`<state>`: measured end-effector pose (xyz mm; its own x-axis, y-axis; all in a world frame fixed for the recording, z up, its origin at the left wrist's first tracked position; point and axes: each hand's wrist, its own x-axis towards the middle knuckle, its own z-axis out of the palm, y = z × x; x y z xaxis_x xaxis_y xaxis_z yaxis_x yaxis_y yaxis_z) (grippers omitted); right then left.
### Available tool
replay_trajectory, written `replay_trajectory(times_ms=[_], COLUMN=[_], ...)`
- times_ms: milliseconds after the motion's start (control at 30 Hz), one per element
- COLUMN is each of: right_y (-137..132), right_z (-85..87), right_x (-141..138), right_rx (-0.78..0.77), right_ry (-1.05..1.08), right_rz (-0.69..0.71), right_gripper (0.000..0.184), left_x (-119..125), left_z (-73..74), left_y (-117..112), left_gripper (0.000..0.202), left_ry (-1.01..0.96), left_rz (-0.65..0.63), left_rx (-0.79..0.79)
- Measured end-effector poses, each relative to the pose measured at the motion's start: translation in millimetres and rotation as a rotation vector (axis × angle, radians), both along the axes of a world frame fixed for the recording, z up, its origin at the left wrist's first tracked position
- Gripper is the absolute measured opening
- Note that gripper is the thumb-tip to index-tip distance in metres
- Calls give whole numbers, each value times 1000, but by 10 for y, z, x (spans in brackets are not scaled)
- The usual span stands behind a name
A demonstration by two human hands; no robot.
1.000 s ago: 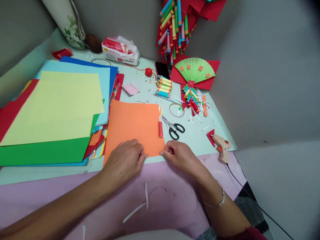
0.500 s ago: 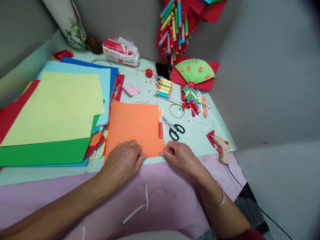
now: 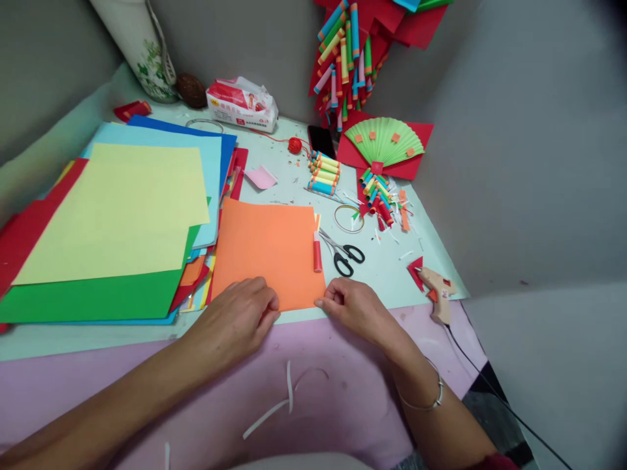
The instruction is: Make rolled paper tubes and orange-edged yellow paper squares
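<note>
A sheet of orange paper (image 3: 269, 254) lies flat on the table in front of me. My left hand (image 3: 242, 312) rests over its near left part, fingers curled, thumb at the near edge. My right hand (image 3: 353, 305) is closed in a pinch at the near right corner, with thumb and forefinger on the paper's edge. A red glue stick (image 3: 317, 254) lies along the sheet's right side. Just right of it are black-handled scissors (image 3: 344, 256), their blades partly beside the paper. What the left fingertips hold underneath is partly hidden.
Stacked coloured paper (image 3: 108, 215) covers the left side. A glue gun (image 3: 439, 294) with a trailing cord lies at the right edge. Further back are a tape ring (image 3: 349, 219), small paper rolls (image 3: 324, 175), a green paper fan (image 3: 385, 140), a phone (image 3: 321, 141) and a tissue pack (image 3: 242, 104).
My left hand has slid slightly left along the paper's near edge. The right hand stays at the corner. The whole view has shifted a little.
</note>
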<state>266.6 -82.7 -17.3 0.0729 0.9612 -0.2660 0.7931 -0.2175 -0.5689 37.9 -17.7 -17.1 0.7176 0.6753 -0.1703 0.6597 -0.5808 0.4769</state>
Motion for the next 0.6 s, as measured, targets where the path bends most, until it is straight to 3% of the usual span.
replay_trajectory(times_ms=[367, 600], right_y=[8, 8], right_z=[38, 12], right_x=[-11, -2], right_rx=[-23, -12], right_ry=[0, -1], right_rz=[-1, 8], right_gripper=[22, 21], left_x=[-88, -51], left_z=[-101, -27], left_y=[-2, -14], left_gripper=[28, 29], left_ry=[-20, 72], left_rz=[15, 27], left_rx=[44, 65])
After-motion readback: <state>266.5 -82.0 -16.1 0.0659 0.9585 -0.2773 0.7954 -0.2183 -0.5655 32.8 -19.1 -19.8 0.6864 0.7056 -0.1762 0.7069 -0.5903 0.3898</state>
